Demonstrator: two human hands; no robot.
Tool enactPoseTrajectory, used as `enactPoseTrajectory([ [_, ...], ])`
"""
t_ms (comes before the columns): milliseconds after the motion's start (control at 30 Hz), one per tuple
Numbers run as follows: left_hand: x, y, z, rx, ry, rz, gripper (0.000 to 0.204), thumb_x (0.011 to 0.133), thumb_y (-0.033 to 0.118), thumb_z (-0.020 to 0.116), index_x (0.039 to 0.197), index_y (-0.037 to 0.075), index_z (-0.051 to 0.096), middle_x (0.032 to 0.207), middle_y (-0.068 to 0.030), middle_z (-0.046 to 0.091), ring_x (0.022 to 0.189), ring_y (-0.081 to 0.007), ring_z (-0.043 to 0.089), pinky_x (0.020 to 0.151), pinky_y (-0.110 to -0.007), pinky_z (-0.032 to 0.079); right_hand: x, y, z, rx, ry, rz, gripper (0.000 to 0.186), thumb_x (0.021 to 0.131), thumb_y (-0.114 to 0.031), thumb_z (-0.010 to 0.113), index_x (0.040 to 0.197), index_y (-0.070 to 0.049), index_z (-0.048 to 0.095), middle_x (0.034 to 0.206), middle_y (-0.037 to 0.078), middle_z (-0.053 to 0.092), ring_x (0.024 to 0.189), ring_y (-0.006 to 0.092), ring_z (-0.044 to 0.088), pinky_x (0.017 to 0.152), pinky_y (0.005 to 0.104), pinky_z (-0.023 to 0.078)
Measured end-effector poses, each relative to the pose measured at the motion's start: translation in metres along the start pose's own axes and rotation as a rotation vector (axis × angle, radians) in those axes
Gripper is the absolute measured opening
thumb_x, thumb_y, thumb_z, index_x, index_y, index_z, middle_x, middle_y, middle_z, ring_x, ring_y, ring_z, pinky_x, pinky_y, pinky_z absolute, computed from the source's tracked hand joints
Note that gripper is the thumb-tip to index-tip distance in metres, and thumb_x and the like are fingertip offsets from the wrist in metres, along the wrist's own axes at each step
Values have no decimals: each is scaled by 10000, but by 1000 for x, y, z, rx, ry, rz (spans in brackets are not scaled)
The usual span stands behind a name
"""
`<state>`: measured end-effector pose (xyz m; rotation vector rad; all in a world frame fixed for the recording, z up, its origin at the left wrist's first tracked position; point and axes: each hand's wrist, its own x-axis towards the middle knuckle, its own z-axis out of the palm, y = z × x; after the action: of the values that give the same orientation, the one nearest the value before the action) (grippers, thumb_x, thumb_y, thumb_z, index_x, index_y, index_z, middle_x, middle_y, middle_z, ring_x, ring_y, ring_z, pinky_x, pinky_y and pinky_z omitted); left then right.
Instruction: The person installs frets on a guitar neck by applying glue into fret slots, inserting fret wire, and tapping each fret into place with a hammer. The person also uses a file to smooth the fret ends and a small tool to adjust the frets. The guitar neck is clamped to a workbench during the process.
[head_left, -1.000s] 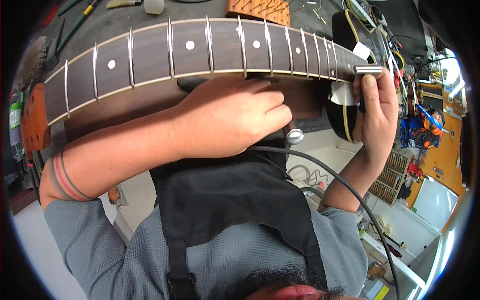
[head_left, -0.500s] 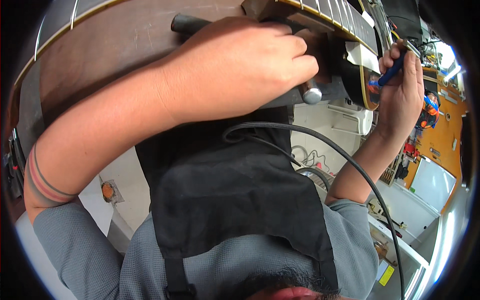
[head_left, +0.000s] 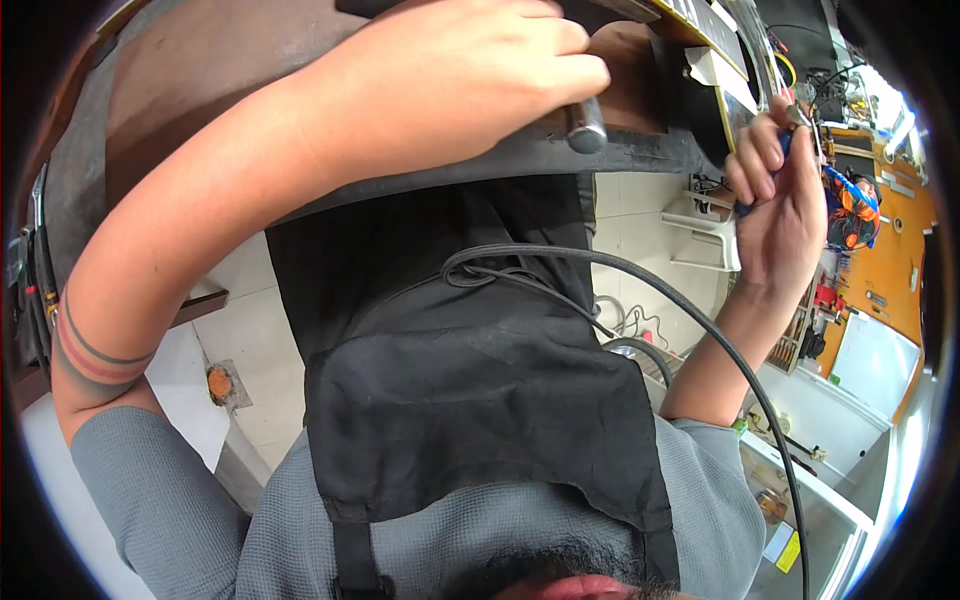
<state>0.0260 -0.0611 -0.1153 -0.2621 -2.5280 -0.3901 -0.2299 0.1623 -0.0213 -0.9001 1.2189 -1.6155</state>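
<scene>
At the top, my left hand (head_left: 470, 75) is curled closed over the bench. A rounded metal end (head_left: 587, 137) of a tool sticks out below its fingers; the rest of that tool is hidden by the hand. To the right, my right hand (head_left: 785, 190) is raised with bent fingers around a blue-handled tool (head_left: 784, 145). A small metal piece (head_left: 798, 116) shows at its fingertips. Between the hands, a guitar neck (head_left: 705, 25) runs off the top edge. A white slip (head_left: 706, 66) lies against its dark end piece (head_left: 735, 112).
A brown sheet (head_left: 215, 75) covers part of the dark bench (head_left: 640, 150). A black cable (head_left: 700, 330) loops across my black apron (head_left: 480, 400). Beyond stand a white stool (head_left: 708, 238) and an orange tool wall (head_left: 900, 225). Tools hang at far left.
The bench and guitar neck sit higher in view. My left hand appears farther up and left. My right hand has dropped slightly, its fingers more curled, and the blue handle is more covered.
</scene>
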Motion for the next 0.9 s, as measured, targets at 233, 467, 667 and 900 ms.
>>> enactPoseTrajectory([
  [233,-32,15,-25,149,53,-271,326,929,-53,668,1236,52,698,1180,-146,702,1156,-380,696,994,-486,571,-10,11,21,630,-198,323,435,1280,-292,371,1598,1,424,939,14,455,689,98,430,604,286,432],
  [467,-35,16,-47,209,4,-346,253,937,-53,694,1179,19,685,1065,-159,683,1068,-388,663,964,-473,501,-10,14,23,503,-161,375,420,1256,-345,460,1526,-26,510,884,-19,427,632,60,377,534,249,370],
  [667,-31,23,-49,217,-26,-541,229,949,-40,724,1174,-1,743,1136,-195,707,1121,-439,659,1034,-514,511,-2,49,34,-478,-286,216,415,1056,-287,834,1363,-79,648,926,13,661,775,113,632,659,303,530],
  [900,-24,27,-43,301,-67,-666,237,954,-38,758,1184,11,783,1162,-160,739,1104,-396,695,982,-479,540,37,74,34,-855,-395,-232,521,973,-372,867,1363,-104,648,907,131,790,838,344,799,719,487,607],
])
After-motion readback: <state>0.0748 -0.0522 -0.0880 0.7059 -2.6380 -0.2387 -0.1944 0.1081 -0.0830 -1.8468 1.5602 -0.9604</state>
